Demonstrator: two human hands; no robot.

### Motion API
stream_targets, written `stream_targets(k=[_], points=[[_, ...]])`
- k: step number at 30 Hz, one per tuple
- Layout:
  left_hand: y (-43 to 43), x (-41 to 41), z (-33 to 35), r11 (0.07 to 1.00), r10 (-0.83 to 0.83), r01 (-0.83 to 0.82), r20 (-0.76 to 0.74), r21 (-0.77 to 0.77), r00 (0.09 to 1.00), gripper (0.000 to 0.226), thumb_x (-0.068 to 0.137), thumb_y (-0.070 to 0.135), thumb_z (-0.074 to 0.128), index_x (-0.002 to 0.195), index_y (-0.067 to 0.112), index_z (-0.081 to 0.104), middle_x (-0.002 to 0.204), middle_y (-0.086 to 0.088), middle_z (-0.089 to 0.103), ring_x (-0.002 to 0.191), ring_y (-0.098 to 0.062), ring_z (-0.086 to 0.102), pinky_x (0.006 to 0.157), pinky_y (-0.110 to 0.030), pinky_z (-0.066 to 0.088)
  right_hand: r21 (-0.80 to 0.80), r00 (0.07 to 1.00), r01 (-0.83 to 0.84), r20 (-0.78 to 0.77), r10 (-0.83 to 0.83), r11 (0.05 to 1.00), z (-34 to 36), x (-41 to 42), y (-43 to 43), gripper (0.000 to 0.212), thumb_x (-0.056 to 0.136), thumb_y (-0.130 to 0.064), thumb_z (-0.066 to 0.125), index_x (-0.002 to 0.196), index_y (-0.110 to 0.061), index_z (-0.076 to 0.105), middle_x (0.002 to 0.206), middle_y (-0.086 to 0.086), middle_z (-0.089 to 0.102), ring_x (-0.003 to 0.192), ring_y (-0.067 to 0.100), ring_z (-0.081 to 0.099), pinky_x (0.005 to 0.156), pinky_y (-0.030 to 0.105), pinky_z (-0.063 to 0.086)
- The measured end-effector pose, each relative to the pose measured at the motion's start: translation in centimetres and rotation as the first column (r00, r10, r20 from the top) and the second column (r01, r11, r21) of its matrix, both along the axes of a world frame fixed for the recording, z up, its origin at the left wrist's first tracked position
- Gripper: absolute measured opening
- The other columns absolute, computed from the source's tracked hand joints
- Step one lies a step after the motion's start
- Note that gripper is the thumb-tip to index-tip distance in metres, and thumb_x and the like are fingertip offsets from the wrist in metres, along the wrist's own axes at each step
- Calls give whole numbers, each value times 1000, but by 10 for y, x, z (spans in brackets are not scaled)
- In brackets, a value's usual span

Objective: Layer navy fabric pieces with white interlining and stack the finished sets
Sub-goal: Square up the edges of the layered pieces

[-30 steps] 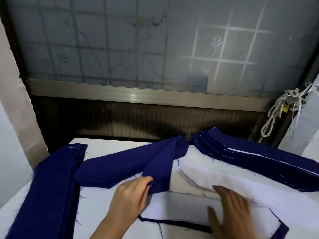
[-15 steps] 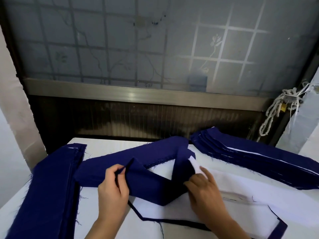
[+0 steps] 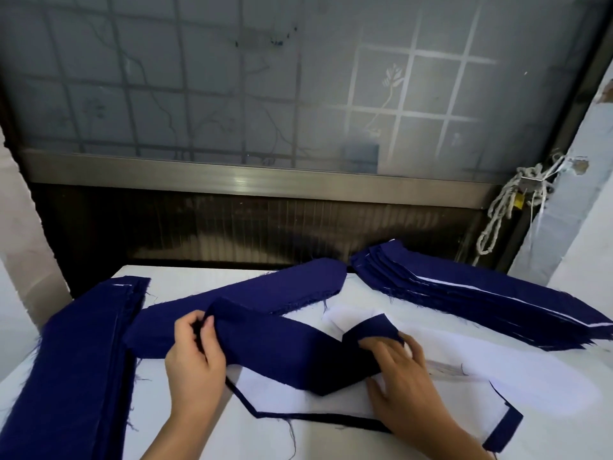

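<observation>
A navy fabric strip [image 3: 285,353] sags between my two hands above the table. My left hand [image 3: 194,356] pinches its left end, lifted off the surface. My right hand [image 3: 398,370] holds its right end, fingers curled over the folded tip. Under the strip lies a white interlining piece [image 3: 298,398] on top of another navy piece [image 3: 504,433], whose edge shows along the front. More white interlining [image 3: 517,376] spreads to the right.
A pile of navy pieces [image 3: 258,300] runs diagonally behind my hands. A second navy stack [image 3: 76,370] lies along the white table's [image 3: 185,283] left edge. A stack of layered navy and white sets [image 3: 481,300] sits at the back right. A window wall stands behind.
The navy strip came off the diagonal pile toward me. My left hand moved left with one end. My right hand left the interlining and took the other end.
</observation>
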State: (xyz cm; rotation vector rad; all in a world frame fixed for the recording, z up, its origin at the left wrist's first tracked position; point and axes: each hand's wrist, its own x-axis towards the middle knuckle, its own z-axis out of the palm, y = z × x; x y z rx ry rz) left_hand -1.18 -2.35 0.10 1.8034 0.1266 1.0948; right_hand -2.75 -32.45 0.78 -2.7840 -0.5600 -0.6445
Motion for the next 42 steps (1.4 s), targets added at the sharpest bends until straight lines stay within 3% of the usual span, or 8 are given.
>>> stream_targets(k=[3, 7, 16, 22, 27, 33, 37, 42], points=[[3, 2, -4, 998, 35, -36, -34, -50, 999, 4, 100, 32, 46, 104, 32, 44, 67, 0, 58, 58, -16, 56, 54, -16, 44, 27, 996, 33, -86, -30, 999, -2, 7, 12, 64, 61, -11, 59, 124, -20, 59, 92, -12, 64, 95, 13, 61, 107, 34, 25], [5, 4, -3, 992, 60, -68, -76, -107, 995, 4, 103, 26, 47, 105, 28, 46, 68, 1, 57, 60, -14, 56, 55, -10, 43, -89, 992, 113, 63, -108, 990, 2, 19, 7, 34, 48, -9, 76, 78, -23, 71, 76, -6, 60, 72, 21, 62, 86, 35, 37], [3, 2, 2, 985, 81, -92, -85, -147, 993, 7, 100, 26, 54, 99, 31, 49, 73, 8, 59, 64, -5, 58, 58, -5, 43, -87, 875, 185, 468, -123, 979, 26, 9, -63, 13, 84, -2, 54, 86, -8, 66, 87, 6, 67, 92, 24, 63, 107, 48, 36], [3, 1, 1, 995, 36, -48, -135, -85, 990, 15, 93, 19, 65, 82, 25, 57, 53, 0, 53, 60, -12, 57, 53, -12, 42, 342, 851, 287, 337, -402, 895, 25, -20, -91, 17, 80, 1, 67, 94, -6, 63, 81, 4, 62, 79, 23, 54, 97, 41, 37], [3, 1, -1, 999, -26, 16, -283, -35, 959, 27, 88, 18, 68, 65, 20, 53, 47, -6, 50, 44, -18, 48, 48, -27, 42, 743, 843, 410, -86, -531, 530, 1, -36, -93, 42, 82, -8, 73, 105, -35, 50, 83, -7, 60, 76, 26, 55, 73, 31, 40], [5, -2, -1, 958, 89, 57, -482, 280, 872, 29, 83, 20, 65, 59, 21, 50, 40, 0, 49, 43, -18, 51, 45, -29, 37, 788, 828, 442, -176, -533, 428, -6, -32, -99, 45, 85, -7, 69, 113, -35, 48, 85, -5, 62, 80, 31, 59, 77, 32, 40], [5, -2, -1, 924, 133, 97, -548, 370, 826, 22, 82, 26, 65, 62, 27, 54, 44, 3, 53, 48, -13, 53, 48, -28, 41, 825, 823, 422, -175, -540, 376, -10, -33, -102, 51, 83, -2, 66, 112, -41, 49, 91, -7, 63, 74, 7, 61, 63, 0, 36], [4, -2, -4, 895, 173, 112, -568, 432, 805, 26, 78, 26, 68, 57, 29, 52, 54, 16, 58, 48, 1, 45, 46, -18, 29, 903, 853, 319, -141, -503, 288, -15, -34, -109, 57, 84, 14, 51, 116, -32, 54, 95, -14, 71, 79, 5, 60, 68, 6, 44]])
